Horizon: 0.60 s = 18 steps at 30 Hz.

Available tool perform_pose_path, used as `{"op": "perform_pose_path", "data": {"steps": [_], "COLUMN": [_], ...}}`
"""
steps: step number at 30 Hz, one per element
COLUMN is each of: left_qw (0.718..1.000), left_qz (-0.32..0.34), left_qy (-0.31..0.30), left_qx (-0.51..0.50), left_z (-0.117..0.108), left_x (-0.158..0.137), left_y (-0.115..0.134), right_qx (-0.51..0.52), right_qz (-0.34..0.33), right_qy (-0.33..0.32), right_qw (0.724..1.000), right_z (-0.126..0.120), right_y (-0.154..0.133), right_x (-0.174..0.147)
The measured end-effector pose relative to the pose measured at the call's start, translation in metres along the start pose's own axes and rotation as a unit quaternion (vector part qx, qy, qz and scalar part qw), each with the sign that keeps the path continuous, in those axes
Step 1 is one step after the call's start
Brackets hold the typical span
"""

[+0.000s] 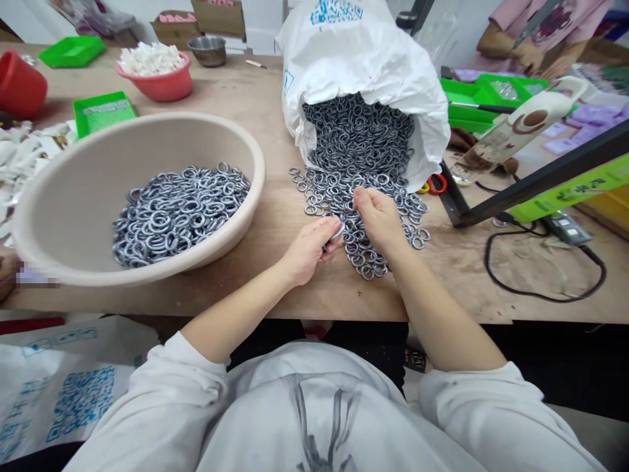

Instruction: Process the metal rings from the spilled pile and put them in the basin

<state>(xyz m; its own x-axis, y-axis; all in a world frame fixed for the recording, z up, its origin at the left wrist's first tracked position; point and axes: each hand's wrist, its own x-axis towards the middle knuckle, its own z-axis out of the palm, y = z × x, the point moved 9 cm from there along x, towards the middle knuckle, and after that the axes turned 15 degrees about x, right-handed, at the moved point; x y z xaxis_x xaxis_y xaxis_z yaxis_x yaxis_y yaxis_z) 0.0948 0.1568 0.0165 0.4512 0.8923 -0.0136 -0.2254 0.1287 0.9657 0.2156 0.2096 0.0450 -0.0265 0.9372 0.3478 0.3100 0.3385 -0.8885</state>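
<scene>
Small dark grey rings [368, 262] lie in a loose pile on the table, spilling from the mouth of a white sack [354, 59] that rests on its side. My left hand [314, 248] is closed at the pile's left edge, with a grey ring [339, 229] showing between thumb and fingers. Over the middle of the pile, my right hand [378, 216] is closed with thumb and forefinger pressed together; whatever it pinches is hidden. To the left stands a wide beige basin [69, 190] holding many more grey rings [181, 213].
Behind the basin are a red bowl [157, 84] of white pieces, green trays [104, 113] and a metal bowl [207, 51]. At right stand a black metal frame [531, 190], a bottle [515, 134] and a looped cable [540, 296]. Another person's hands [540, 62] work at far right.
</scene>
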Motion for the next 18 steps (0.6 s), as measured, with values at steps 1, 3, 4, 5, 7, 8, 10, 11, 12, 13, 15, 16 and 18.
{"op": "perform_pose_path", "data": {"steps": [1, 3, 4, 5, 7, 8, 10, 11, 12, 13, 15, 16, 18], "left_qw": [1.0, 1.0, 1.0, 0.999, 0.998, 0.997, 0.996, 0.995, 0.993, 0.99, 0.984, 0.98, 0.976], "left_qz": [0.005, 0.005, -0.002, -0.014, -0.042, -0.056, -0.083, -0.099, -0.115, -0.127, -0.134, -0.128, -0.093], "left_qy": [0.007, 0.016, 0.012, 0.004, -0.013, -0.015, 0.0, 0.015, 0.034, 0.058, 0.119, 0.151, 0.197], "left_qx": [0.002, 0.014, 0.023, 0.031, 0.043, 0.045, 0.039, 0.03, 0.016, 0.0, -0.019, -0.016, 0.01], "left_z": [-0.002, -0.006, -0.007, -0.007, -0.007, -0.008, -0.012, -0.016, -0.02, -0.024, -0.036, -0.042, -0.05], "left_x": [0.0, 0.002, 0.003, 0.004, 0.005, 0.006, 0.007, 0.007, 0.008, 0.008, 0.009, 0.008, 0.008], "left_y": [0.001, 0.001, 0.0, -0.003, -0.009, -0.012, -0.017, -0.02, -0.023, -0.025, -0.027, -0.026, -0.021], "right_qx": [-0.035, -0.143, -0.201, -0.252, -0.326, -0.349, -0.368, -0.362, -0.343, -0.309, -0.191, -0.109, 0.059], "right_qz": [0.015, 0.028, 0.024, 0.016, 0.019, 0.027, 0.042, 0.043, 0.041, 0.041, 0.052, 0.064, 0.083], "right_qy": [-0.018, -0.074, -0.105, -0.136, -0.184, -0.198, -0.203, -0.195, -0.182, -0.166, -0.131, -0.116, -0.095], "right_qw": [0.999, 0.987, 0.974, 0.958, 0.927, 0.915, 0.906, 0.91, 0.92, 0.936, 0.972, 0.985, 0.99], "right_z": [0.004, 0.021, 0.034, 0.048, 0.074, 0.084, 0.093, 0.093, 0.089, 0.082, 0.063, 0.054, 0.04], "right_y": [0.005, 0.01, 0.011, 0.012, 0.018, 0.022, 0.027, 0.027, 0.025, 0.023, 0.017, 0.014, 0.007], "right_x": [0.011, 0.03, 0.038, 0.045, 0.055, 0.059, 0.065, 0.068, 0.07, 0.07, 0.065, 0.058, 0.04]}}
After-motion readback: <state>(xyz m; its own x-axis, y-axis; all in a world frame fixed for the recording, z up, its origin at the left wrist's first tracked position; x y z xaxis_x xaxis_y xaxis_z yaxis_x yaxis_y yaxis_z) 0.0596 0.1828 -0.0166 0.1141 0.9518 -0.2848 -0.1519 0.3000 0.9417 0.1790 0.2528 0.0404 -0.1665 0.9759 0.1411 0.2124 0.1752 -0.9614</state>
